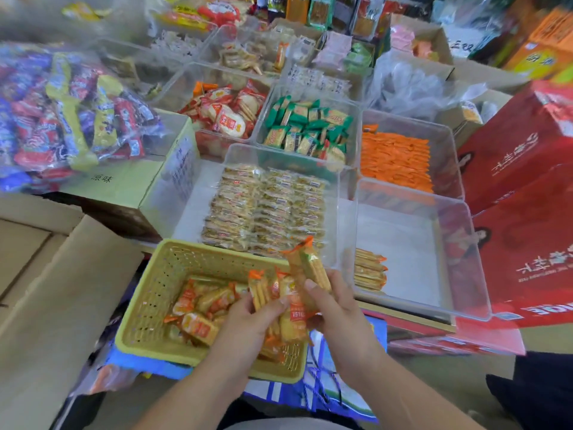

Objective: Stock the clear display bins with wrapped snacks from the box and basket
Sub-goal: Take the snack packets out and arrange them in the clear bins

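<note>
A person's two hands work over a yellow plastic basket (148, 305) of wrapped snacks at a crowded shop display. The left hand (248, 318) curls round a bunch of orange-wrapped cracker packets (259, 290) above the basket's right side. The right hand (336, 305) pinches a single packet (308, 265) between thumb and fingers, holding it tilted upward over the basket's far right corner. More loose packets (198, 325) lie on the basket floor toward its near left.

Just beyond the right hand stands a nearly bare clear bin (465, 243), with a small stack of the same crackers (369, 270) lined along its near left corner. Beside it to the left, a second clear bin holds rows of clear-wrapped biscuits (263, 206). Behind these, further bins carry orange stick packs (393, 162), green-wrapped biscuits (307, 125) and red-and-white round crackers (229, 111).

Red printed cartons (527, 150) stand along the right edge of the display. An open cardboard box (46, 290) sits at the left, and a clear bag of mixed coloured snacks (62, 119) rests on another carton behind it.
</note>
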A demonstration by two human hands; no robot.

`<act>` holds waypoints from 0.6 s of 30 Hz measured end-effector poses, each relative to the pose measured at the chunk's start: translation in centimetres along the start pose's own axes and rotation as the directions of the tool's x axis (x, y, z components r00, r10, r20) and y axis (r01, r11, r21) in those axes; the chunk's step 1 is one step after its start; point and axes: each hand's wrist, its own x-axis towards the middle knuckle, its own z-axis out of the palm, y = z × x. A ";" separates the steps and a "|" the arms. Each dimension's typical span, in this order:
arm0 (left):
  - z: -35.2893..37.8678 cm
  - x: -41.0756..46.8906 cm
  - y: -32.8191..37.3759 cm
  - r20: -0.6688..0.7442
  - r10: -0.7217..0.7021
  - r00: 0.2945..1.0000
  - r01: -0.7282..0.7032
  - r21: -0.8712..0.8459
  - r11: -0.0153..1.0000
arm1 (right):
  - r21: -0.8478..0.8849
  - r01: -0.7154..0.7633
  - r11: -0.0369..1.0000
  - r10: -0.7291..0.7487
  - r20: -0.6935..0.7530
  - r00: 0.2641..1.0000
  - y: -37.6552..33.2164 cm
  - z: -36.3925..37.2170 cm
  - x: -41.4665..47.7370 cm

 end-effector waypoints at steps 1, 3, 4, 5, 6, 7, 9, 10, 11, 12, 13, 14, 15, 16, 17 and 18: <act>1.0 0.1 -0.4 -0.015 0.004 1.000 -0.004 0.009 1.000 | 0.002 -0.002 1.000 0.002 0.016 1.000 -0.1 -1.2 0.0; 3.2 0.2 -1.2 -0.070 0.021 0.997 -0.020 0.012 1.000 | 0.007 -0.016 1.000 0.016 0.051 0.999 -0.2 -3.8 0.0; 4.4 0.2 -1.7 -0.105 0.035 0.994 -0.036 -0.001 0.999 | 0.000 -0.021 1.000 0.021 0.068 0.997 -0.3 -5.1 0.0; 5.7 0.2 -2.1 -0.139 0.050 0.989 -0.053 -0.018 0.998 | -0.017 -0.024 1.000 0.025 0.085 0.996 -0.5 -6.4 0.0; 7.0 0.2 -2.6 -0.176 0.066 0.982 -0.073 -0.034 0.997 | -0.034 -0.026 0.999 0.029 0.106 0.994 -0.6 -7.7 0.1; 8.3 0.2 -2.9 -0.215 0.081 0.973 -0.092 -0.043 0.995 | -0.058 -0.026 0.998 0.034 0.130 0.991 -0.7 -8.9 0.1; 10.5 0.2 -3.6 -0.286 0.101 0.953 -0.116 -0.036 0.993 | -0.144 -0.027 0.989 0.054 0.181 0.982 -0.7 -11.2 0.3; 11.6 0.2 -3.8 -0.313 0.106 0.944 -0.121 -0.028 0.992 | -0.194 -0.026 0.981 0.066 0.204 0.977 -0.5 -12.2 0.4; 12.5 0.1 -4.0 -0.337 0.115 0.935 -0.130 -0.021 0.991 | -0.232 -0.025 0.972 0.079 0.224 0.971 -0.2 -13.2 0.4; 13.4 -0.1 -4.2 -0.360 0.130 0.924 -0.142 -0.004 0.990 | -0.255 -0.031 0.966 0.095 0.243 0.965 0.0 -14.0 0.3; 14.2 -0.2 -4.4 -0.385 0.153 0.910 -0.156 0.023 0.987 | -0.262 -0.045 0.964 0.117 0.265 0.957 0.2 -14.6 0.3; 14.8 -0.4 -4.5 -0.407 0.180 0.896 -0.174 0.052 0.983 | -0.257 -0.062 0.965 0.138 0.290 0.947 0.4 -15.1 0.2; 15.4 -0.6 -4.6 -0.416 0.206 0.886 -0.192 0.076 0.978 | -0.252 -0.076 0.965 0.156 0.314 0.937 0.5 -15.5 0.1; 15.9 -0.7 -4.7 -0.414 0.220 0.883 -0.202 0.088 0.976 | -0.249 -0.087 0.965 0.169 0.331 0.928 0.5 -15.7 0.1; 16.3 -0.9 -4.8 -0.402 0.218 0.889 -0.200 0.086 0.976 | -0.242 -0.095 0.966 0.177 0.345 0.922 0.6 -15.8 0.0; 16.6 -1.0 -4.8 -0.387 0.205 0.899 -0.195 0.066 0.979 | -0.223 -0.102 0.969 0.179 0.357 0.917 0.7 -15.9 0.0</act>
